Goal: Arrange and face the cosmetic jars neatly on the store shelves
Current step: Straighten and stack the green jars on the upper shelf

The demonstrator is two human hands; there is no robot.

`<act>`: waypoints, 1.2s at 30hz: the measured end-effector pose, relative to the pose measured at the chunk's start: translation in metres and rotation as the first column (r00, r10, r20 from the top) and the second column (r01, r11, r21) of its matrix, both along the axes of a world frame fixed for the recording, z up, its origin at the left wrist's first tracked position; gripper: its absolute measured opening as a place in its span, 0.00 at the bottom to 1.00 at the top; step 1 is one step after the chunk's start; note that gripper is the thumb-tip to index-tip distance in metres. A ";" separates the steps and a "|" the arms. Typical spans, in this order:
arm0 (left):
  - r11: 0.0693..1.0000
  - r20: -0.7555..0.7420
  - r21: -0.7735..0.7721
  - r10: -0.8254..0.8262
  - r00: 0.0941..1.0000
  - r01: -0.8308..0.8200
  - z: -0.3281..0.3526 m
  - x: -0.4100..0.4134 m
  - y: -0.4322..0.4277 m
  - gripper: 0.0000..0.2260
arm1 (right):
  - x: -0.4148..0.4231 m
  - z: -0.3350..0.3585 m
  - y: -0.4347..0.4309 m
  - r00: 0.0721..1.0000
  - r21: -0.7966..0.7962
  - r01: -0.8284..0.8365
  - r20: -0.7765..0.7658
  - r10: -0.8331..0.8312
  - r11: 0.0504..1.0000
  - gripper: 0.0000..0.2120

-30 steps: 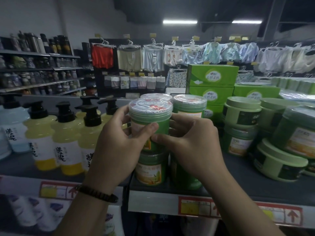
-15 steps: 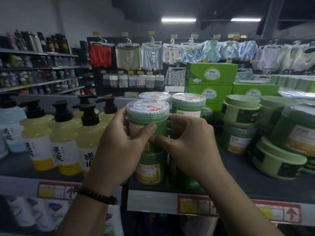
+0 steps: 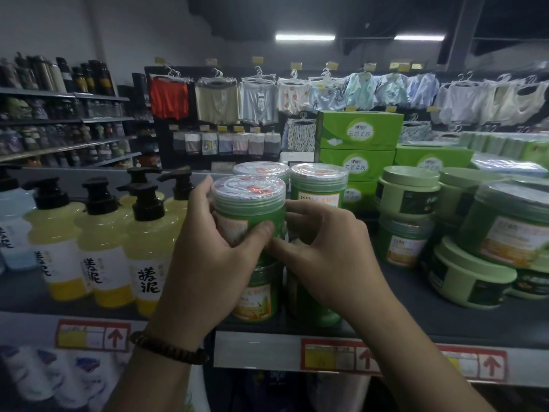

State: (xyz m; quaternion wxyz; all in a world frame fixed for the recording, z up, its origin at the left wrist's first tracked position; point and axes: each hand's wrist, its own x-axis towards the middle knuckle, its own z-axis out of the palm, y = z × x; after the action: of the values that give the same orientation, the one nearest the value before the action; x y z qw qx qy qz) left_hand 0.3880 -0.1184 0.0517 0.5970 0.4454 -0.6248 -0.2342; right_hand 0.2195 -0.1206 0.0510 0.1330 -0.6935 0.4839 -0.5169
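Cosmetic jar [image 3: 249, 209] perches on a lower jar [image 3: 255, 295] at the shelf [image 3: 416, 292] front; left hand [image 3: 208, 263] and right hand [image 3: 326, 257] both grip it. Turned off-centre, the stack could topple forward.

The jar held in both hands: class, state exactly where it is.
In the head view's centre, the held jar is above a lower jar, with yellow pump bottles to its left and a matching jar behind-right.

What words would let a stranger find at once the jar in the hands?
On the dark shelf, between the yellow pump bottles and the pale green tubs, stand stacked green jars. It is the front top jar, the only one gripped by the left hand and right hand.
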 end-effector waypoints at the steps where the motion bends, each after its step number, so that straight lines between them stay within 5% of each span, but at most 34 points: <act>1: 1.000 0.001 -0.011 0.016 1.000 -0.016 0.001 -0.002 0.001 0.37 | -0.002 0.000 0.001 1.000 0.003 0.004 0.016 -0.004 1.000 0.20; 7: 0.975 0.023 -0.168 0.152 0.988 -0.146 0.004 0.000 0.005 0.28 | -0.017 -0.002 0.006 0.991 -0.028 0.125 0.039 -0.124 0.992 0.17; 14: 0.831 0.101 -0.492 0.352 0.931 -0.260 0.009 -0.015 0.018 0.11 | -0.040 -0.003 0.018 0.983 -0.075 0.171 0.086 -0.164 0.982 0.07; 23: 0.787 0.129 -0.593 0.300 0.945 -0.169 0.010 -0.054 0.029 0.07 | -0.074 -0.012 0.030 0.964 -0.112 0.255 0.103 -0.244 0.960 0.05; 36: 0.923 0.101 -0.359 -0.110 0.989 0.140 -0.004 -0.118 0.028 0.08 | -0.138 -0.015 0.059 0.927 -0.132 0.371 0.115 -0.357 0.919 0.03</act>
State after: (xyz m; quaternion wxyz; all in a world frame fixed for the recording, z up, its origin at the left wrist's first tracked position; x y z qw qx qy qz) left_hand 0.2698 -0.0904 0.0478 0.6280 0.2948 -0.7077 -0.1337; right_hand 0.0815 -0.0615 0.0359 0.0028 -0.5760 0.5575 -0.5978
